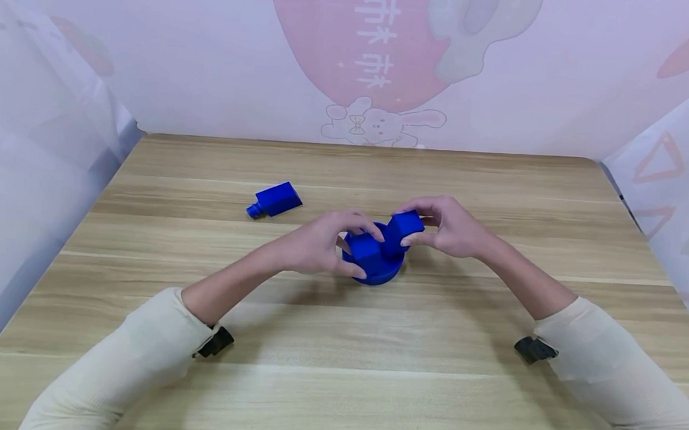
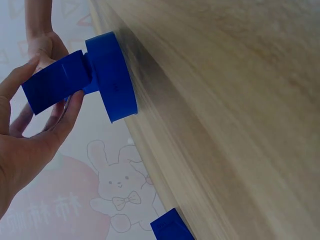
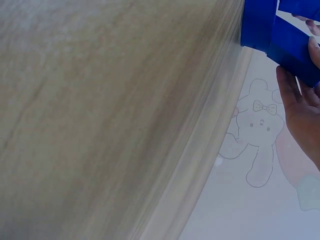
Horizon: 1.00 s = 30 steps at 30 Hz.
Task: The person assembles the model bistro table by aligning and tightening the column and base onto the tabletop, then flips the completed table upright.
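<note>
One blue block (image 1: pixel 366 248) gripped by your left hand (image 1: pixel 321 242), another blue block (image 1: pixel 407 225) pinched by your right hand (image 1: pixel 449 227) — both are at the round base (image 1: pixel 379 279), seating unclear. A third blue piece (image 1: pixel 278 199) lies apart on the table (image 1: pixel 338 392), seemingly left to do. Backdrop characters (image 1: pixel 377 34) include 柿柿; the base's mark (image 2: pixel 116 88) is illegible.

Chinese characters (image 1: pixel 377 36), apparently 柿 repeated, stand on the pink fruit (image 1: pixel 413 53) printed on the backdrop (image 1: pixel 184 64).

Pale backdrop (image 1: pixel 212 77) w/ bunny dwg (image 1: pixel 379 122) & white chars (image 1: pixel 376 35) behind lt-brown wood-grain tbl (image 1: pixel 361 393).
</note>
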Each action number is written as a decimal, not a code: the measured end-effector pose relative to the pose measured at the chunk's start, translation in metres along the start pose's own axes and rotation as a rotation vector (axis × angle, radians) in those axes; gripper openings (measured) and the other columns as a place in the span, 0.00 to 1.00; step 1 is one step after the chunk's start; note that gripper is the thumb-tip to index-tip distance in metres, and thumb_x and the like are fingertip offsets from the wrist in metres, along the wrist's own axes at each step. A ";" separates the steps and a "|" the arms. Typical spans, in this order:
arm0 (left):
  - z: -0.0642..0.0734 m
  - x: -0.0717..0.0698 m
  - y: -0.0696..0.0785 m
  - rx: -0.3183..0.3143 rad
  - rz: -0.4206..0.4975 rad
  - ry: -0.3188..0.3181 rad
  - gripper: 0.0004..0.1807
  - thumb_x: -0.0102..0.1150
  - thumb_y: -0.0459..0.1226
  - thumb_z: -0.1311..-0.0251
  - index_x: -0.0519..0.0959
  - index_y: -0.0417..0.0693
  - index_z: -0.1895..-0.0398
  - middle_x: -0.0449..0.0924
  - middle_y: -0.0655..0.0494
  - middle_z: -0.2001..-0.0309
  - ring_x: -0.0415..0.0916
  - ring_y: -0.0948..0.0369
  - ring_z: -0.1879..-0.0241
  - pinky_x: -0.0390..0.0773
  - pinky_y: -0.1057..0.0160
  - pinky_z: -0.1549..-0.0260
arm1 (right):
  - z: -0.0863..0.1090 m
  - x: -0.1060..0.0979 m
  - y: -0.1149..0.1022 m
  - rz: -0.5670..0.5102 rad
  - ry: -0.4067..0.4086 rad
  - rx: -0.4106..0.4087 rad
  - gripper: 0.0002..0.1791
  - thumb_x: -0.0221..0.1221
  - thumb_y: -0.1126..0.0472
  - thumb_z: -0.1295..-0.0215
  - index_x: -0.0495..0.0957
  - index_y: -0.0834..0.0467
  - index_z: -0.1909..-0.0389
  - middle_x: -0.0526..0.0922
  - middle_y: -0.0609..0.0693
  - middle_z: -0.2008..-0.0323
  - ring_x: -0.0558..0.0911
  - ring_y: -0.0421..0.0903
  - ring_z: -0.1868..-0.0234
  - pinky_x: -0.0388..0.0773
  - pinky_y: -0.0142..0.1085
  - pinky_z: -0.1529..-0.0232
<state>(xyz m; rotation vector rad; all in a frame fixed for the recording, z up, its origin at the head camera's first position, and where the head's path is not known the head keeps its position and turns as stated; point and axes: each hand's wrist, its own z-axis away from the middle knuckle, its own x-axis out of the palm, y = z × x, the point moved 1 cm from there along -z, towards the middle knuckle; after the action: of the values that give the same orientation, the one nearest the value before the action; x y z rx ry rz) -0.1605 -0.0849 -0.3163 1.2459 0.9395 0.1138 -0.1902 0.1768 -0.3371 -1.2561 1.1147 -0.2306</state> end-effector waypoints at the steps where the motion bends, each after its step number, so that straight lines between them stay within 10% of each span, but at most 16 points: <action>1: 0.000 0.000 0.000 -0.014 0.004 0.016 0.26 0.77 0.28 0.46 0.79 0.37 0.42 0.75 0.41 0.36 0.75 0.45 0.38 0.84 0.51 0.46 | 0.000 0.000 0.000 -0.001 0.002 0.003 0.22 0.71 0.74 0.41 0.80 0.73 0.45 0.86 0.65 0.48 0.85 0.57 0.48 0.82 0.55 0.42; 19: -0.002 -0.007 -0.010 0.042 -0.012 -0.014 0.24 0.60 0.18 0.40 0.80 0.37 0.40 0.77 0.41 0.34 0.74 0.44 0.35 0.80 0.46 0.40 | 0.000 0.000 0.003 0.012 0.005 -0.008 0.22 0.71 0.74 0.40 0.80 0.72 0.45 0.86 0.64 0.48 0.86 0.57 0.49 0.82 0.53 0.42; 30: -0.005 0.000 -0.008 -0.165 0.098 0.148 0.27 0.78 0.33 0.46 0.75 0.35 0.45 0.82 0.44 0.51 0.80 0.51 0.51 0.86 0.59 0.51 | 0.000 0.001 0.003 -0.001 0.008 -0.011 0.22 0.71 0.74 0.40 0.81 0.72 0.45 0.86 0.64 0.49 0.86 0.56 0.50 0.84 0.50 0.44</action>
<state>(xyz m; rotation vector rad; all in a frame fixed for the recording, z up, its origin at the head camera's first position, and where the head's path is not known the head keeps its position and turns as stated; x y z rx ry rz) -0.1668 -0.0845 -0.3226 1.1421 0.9760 0.3582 -0.1909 0.1774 -0.3403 -1.2664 1.1241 -0.2308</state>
